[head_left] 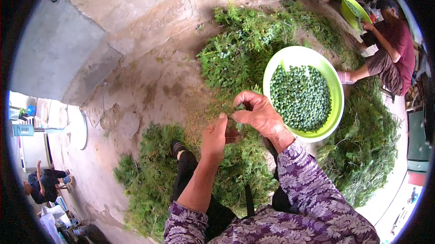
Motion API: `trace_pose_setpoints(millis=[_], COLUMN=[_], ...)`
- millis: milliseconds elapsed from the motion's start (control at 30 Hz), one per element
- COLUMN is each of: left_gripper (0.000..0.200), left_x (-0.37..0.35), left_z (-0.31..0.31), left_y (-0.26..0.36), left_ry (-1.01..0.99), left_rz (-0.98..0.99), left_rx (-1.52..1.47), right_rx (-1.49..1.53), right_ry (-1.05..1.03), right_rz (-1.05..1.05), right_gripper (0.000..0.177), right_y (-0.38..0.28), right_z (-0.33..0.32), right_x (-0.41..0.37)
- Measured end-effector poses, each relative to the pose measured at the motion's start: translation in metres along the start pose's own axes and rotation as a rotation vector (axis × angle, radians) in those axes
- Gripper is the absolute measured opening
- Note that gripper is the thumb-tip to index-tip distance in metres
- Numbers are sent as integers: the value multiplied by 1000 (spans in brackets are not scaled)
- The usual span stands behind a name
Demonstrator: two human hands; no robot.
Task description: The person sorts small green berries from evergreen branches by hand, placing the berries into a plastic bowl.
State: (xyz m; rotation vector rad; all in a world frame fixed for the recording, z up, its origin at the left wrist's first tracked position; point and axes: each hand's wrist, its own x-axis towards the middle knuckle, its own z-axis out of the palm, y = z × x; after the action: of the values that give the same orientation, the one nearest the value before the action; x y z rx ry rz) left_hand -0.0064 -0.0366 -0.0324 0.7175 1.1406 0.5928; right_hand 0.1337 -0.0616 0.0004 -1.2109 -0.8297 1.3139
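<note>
Purple-patterned sleeves are framing the left hand (215, 137) and right hand (260, 115), both grips pinching together on a small sprig (236, 117), mostly hidden by fingers, over cut greenery (154, 185) on the floor. Just beyond, a lime bowl (294, 56) is holding a heap of green berries (300, 97). Farther off, a seated person (394, 49) is touching another green bowl (351, 11).

No text, label, brand, number or sign can be read anywhere; the green bowl (333, 85) shows a plain rim; the purple sleeve (312, 189) carries only a flower pattern.
</note>
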Motion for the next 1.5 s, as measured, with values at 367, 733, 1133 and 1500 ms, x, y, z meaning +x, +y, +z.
trace_pose_setpoints(millis=[367, 733, 1133, 1500], left_gripper=[52, 27, 25, 26], left_x=[1, 29, 21, 24], left_z=[-6, -38, -38, -40], left_y=[7, -2, 11, 20], left_ry=[-193, -130, 24, -39], left_rz=[-301, -192, -32, -114], left_rx=[-220, -550, -497, -778], right_rx=[-80, -58, 7, -324], right_ry=[-137, -262, -180, -98], right_rz=[51, 144, 262, 77], right_gripper=[17, 19, 22, 30], right_y=[-1, -4, 8, 10], right_z=[8, 19, 19, 32], right_x=[-1, -3, 0, -7])
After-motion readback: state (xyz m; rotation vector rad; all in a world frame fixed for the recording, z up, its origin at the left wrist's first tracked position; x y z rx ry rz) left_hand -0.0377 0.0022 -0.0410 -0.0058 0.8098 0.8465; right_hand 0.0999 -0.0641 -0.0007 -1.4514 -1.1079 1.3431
